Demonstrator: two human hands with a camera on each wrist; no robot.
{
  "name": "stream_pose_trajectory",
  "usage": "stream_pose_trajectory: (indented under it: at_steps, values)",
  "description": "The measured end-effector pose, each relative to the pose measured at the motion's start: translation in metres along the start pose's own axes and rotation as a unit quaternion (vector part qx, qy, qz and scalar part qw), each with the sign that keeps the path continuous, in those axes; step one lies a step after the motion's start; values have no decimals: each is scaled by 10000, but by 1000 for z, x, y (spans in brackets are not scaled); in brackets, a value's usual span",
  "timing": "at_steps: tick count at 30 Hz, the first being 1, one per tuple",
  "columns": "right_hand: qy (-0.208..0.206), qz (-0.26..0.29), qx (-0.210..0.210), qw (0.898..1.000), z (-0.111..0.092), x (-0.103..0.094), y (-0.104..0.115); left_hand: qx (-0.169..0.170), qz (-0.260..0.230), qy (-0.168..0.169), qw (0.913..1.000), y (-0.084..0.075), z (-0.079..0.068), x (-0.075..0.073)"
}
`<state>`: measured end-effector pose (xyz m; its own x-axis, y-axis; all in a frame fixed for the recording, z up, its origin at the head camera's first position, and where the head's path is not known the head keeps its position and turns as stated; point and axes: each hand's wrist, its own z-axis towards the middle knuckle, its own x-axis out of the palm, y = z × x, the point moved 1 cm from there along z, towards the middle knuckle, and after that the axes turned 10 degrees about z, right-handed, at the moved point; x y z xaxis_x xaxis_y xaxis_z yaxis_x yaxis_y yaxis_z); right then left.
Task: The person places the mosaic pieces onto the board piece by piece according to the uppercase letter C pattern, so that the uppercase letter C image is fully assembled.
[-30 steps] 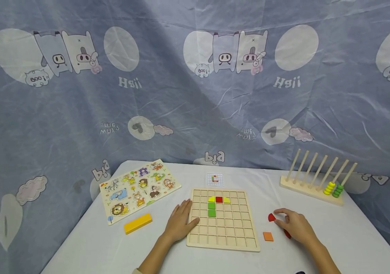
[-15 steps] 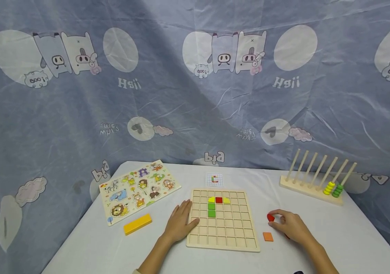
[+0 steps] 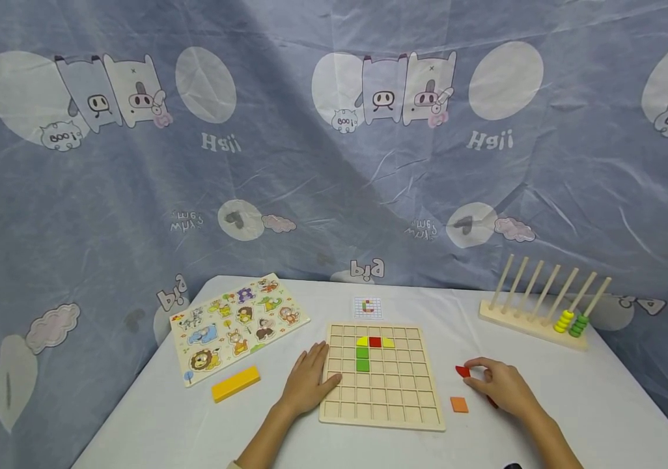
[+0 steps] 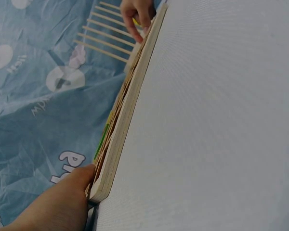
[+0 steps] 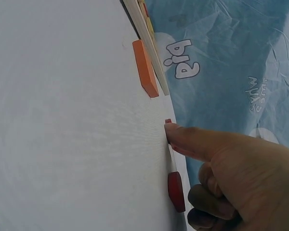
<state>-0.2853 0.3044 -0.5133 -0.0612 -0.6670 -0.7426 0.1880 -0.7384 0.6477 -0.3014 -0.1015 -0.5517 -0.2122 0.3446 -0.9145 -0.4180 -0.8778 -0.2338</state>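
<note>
Lying partly behind the right hand [image 3: 506, 385], a second red piece [image 5: 176, 191] shows only a sliver in the head view; the right wrist view reveals more of it on the white surface [image 3: 158, 430]. A dark object [image 3: 512, 466] is cut off at the bottom, too little of it visible to name. The right hand pinches a red wedge [image 3: 462, 371] between thumb and forefinger; whether the wedge touches the surface is hard to tell. It sits out past the right edge of the board [image 3: 404, 391], well apart from the left hand [image 3: 306, 384], which rests relaxed, fingers extended, along the board's left edge. One orange square [image 3: 459, 404] lies beside the board's right edge, towards the near corner. The board carries two green squares [image 3: 362, 352], one red square [image 3: 375, 342] and two yellow pieces [image 3: 389, 342]. Seven pegs [image 3: 547, 293] stand at the surface's far right corner.
</note>
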Motion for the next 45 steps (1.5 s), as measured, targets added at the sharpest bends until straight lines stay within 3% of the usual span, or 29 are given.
stream_pose_trajectory:
  at_steps: [12, 21, 27, 36, 45]
  values:
    - [-124, -79, -92, 9998, 0, -1, 2, -41, 17, 103, 9999, 0, 0, -1]
    - [-493, -40, -774, 9958, 2, 1, 40, -37, -53, 84, 9999, 0, -1, -3]
    - [-538, 12, -1230, 9909, 3, 19, 74, -23, -33, 99, 9999, 0, 0, -3]
    - [-232, 273, -1101, 9933, 3, 54, 123, -2, -26, 93, 10000, -2, 1, -4]
    - [-312, 471, -1172, 9915, 7, 80, 148, 0, -25, 41, 10000, -2, 0, -5]
